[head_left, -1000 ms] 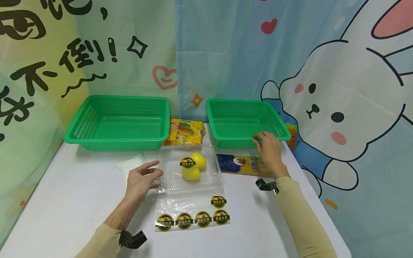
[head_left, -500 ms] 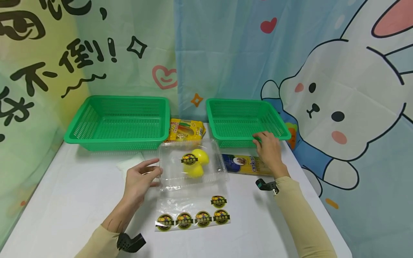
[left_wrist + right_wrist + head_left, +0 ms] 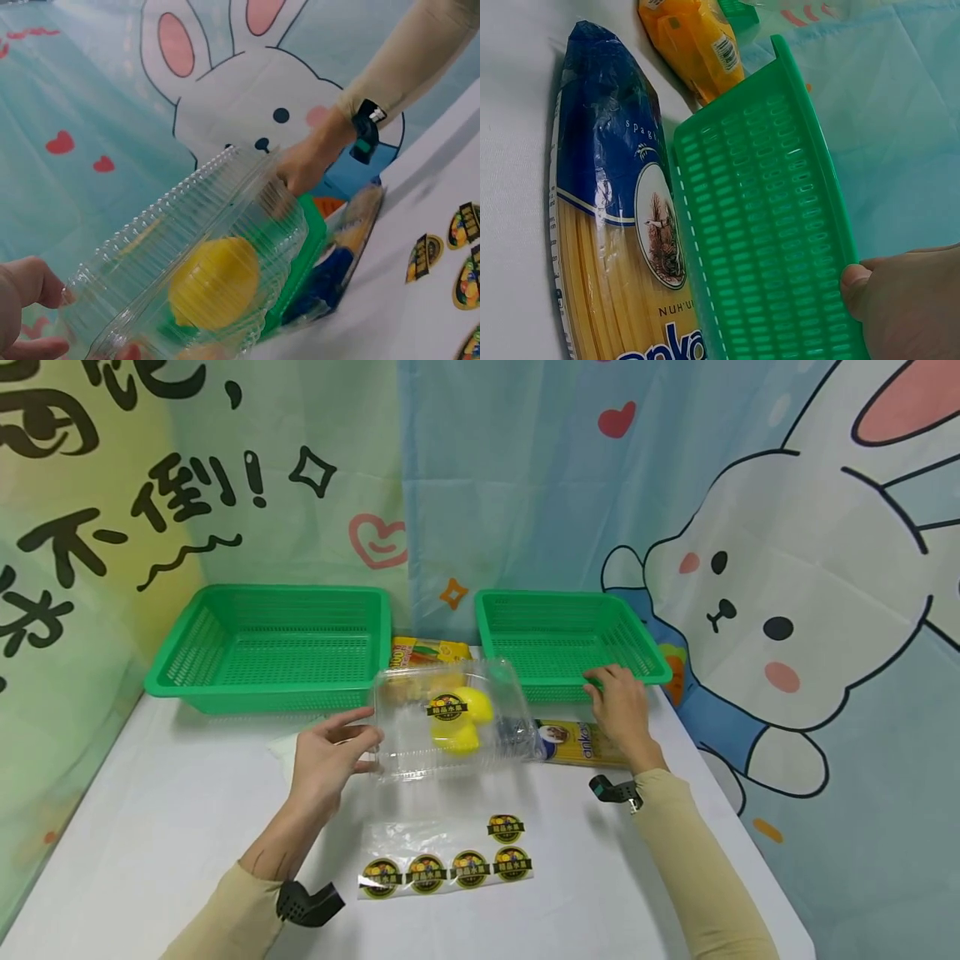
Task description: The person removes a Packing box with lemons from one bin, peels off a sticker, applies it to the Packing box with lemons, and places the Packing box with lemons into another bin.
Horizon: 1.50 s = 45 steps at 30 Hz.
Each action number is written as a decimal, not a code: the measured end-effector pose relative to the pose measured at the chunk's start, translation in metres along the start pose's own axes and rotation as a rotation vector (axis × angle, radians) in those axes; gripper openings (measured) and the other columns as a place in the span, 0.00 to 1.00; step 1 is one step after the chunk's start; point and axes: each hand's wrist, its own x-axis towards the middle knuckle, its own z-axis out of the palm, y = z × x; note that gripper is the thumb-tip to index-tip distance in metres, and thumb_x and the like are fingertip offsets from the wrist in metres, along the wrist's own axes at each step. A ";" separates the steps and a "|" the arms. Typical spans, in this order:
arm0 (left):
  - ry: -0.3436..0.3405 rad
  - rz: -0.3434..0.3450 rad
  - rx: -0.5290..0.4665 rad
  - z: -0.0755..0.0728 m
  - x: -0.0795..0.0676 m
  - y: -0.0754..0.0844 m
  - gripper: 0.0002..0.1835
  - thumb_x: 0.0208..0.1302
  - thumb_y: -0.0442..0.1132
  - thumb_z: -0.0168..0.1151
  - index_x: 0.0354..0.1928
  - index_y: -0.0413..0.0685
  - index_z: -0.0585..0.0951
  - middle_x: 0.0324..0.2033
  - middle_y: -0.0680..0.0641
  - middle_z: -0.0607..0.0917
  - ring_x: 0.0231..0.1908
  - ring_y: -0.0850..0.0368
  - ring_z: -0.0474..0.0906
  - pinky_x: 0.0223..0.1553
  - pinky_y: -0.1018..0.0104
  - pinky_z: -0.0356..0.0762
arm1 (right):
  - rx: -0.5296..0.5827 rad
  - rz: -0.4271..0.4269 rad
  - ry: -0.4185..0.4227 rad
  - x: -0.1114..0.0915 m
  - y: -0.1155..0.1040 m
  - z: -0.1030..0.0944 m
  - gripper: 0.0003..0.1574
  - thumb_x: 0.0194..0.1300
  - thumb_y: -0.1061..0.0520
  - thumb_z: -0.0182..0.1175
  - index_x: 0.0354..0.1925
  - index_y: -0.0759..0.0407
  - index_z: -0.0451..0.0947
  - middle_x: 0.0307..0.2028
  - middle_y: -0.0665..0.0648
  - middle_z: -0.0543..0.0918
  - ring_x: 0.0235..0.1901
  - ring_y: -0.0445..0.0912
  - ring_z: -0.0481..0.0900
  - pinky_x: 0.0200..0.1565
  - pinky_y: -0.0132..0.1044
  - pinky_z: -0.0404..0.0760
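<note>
A clear plastic clamshell box (image 3: 405, 739) is raised off the white table, tilted, with yellow lemons (image 3: 461, 739) inside and a round black fruit sticker (image 3: 447, 707) on its lid. My left hand (image 3: 330, 764) grips the box by its left end. In the left wrist view one lemon (image 3: 214, 283) shows through the ribbed plastic. My right hand (image 3: 622, 714) holds the front rim of the right green basket (image 3: 555, 693), thumb outside it. In the right wrist view the thumb (image 3: 855, 289) presses against that rim.
A sheet of round stickers (image 3: 442, 864) lies at the front. A spaghetti packet (image 3: 585, 742) lies before the right basket. Another green basket (image 3: 273, 700) stands at the back left, a yellow package (image 3: 431, 652) between the baskets. White material (image 3: 283, 747) lies behind my left hand.
My left hand has lifted the box with the lemons off the table, tilting it and shifting it back and slightly right. My right hand stays on the basket rim.
</note>
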 end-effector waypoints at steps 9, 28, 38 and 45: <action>-0.010 0.002 -0.014 0.015 0.013 0.015 0.24 0.67 0.30 0.66 0.64 0.39 0.81 0.46 0.41 0.85 0.36 0.58 0.85 0.32 0.62 0.90 | -0.003 0.000 0.027 0.000 0.003 0.002 0.12 0.69 0.62 0.68 0.50 0.65 0.86 0.49 0.67 0.86 0.51 0.66 0.81 0.54 0.64 0.78; -0.005 0.013 -0.016 0.054 0.046 0.047 0.22 0.66 0.33 0.66 0.62 0.43 0.84 0.45 0.44 0.80 0.33 0.60 0.82 0.31 0.65 0.89 | -0.016 0.023 0.029 -0.002 0.007 0.001 0.12 0.68 0.62 0.70 0.49 0.65 0.87 0.49 0.66 0.87 0.53 0.64 0.81 0.57 0.63 0.78; -0.044 0.040 0.013 0.089 0.072 0.070 0.21 0.67 0.37 0.68 0.62 0.45 0.84 0.47 0.45 0.82 0.34 0.57 0.82 0.34 0.61 0.90 | -0.037 0.024 0.036 -0.002 0.010 0.001 0.13 0.70 0.59 0.69 0.49 0.65 0.88 0.49 0.66 0.87 0.53 0.63 0.82 0.55 0.62 0.79; -0.047 0.044 -0.007 0.106 0.086 0.079 0.21 0.65 0.37 0.69 0.60 0.47 0.85 0.48 0.44 0.84 0.27 0.59 0.79 0.30 0.63 0.89 | -0.031 0.035 0.002 0.000 0.005 0.003 0.13 0.70 0.59 0.69 0.51 0.62 0.88 0.50 0.64 0.87 0.53 0.62 0.82 0.57 0.61 0.78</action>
